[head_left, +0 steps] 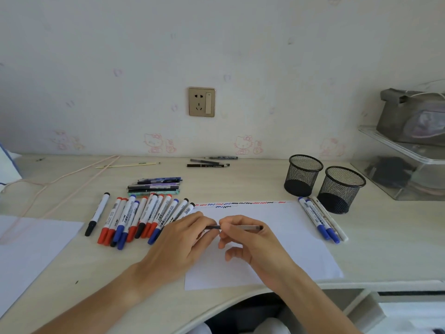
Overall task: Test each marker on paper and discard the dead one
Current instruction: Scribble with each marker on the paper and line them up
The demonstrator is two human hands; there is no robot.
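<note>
Up close, both hands, left hand (183,239) and right hand (250,239), are pinching a pen (237,227) over scribbled paper (301,237). Markers (134,218) are lying at nine o'clock on the table (240,182); their labels are unreadable.

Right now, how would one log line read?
both hands: left hand and right hand hold pen | over: paper | squiggles: present

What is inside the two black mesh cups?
Nothing shows inside either mesh cup: through the mesh only dark bottoms appear. Three markers lie on the desk before them, outside. The cups' near inner walls are hidden.
</note>
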